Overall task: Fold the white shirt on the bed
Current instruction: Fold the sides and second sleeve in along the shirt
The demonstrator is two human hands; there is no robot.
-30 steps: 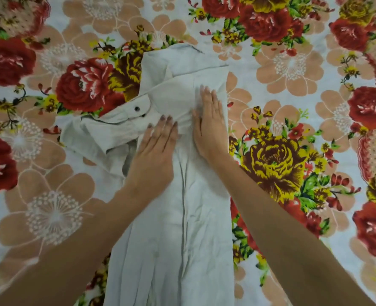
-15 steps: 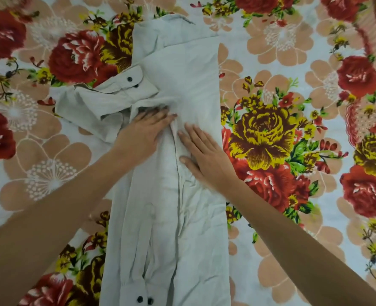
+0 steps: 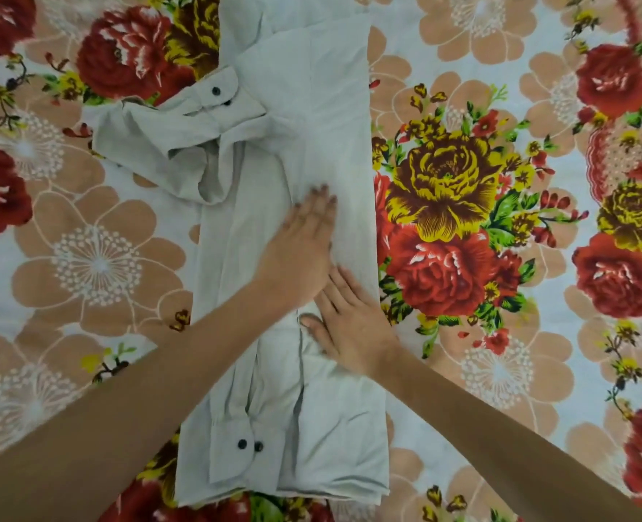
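White shirt [image 3: 334, 118] lies as a long narrow strip on the bed [image 3: 500, 371], long axis running straight away from the person, collar end far, hem end near. Both hands sit about mid-strip, so roughly half the shirt lies beyond the fingertips and half back toward the wrists.

L hand [image 3: 298, 254]: flat, palm down, fingers together and fully extended, pressing the cloth; nothing gripped. R hand [image 3: 349, 318]: also flat and open, fingers slightly spread, just nearer the body than the L and touching its heel; pressing, holding nothing.

One sleeve cuff w/ dark buttons [image 3: 249, 444] lies folded along the strip, nearer the body than both hands, left of the R wrist. The other sleeve [image 3: 168, 145] is not tucked: it bunches out sideways, beyond and left of the L hand's fingertips (its cuff buttons show near the collar end).

Judgement: next move likely turns on that loose sleeve; L hand is the nearer one. After that, folding hem end toward collar along the long axis looks to be what's left.
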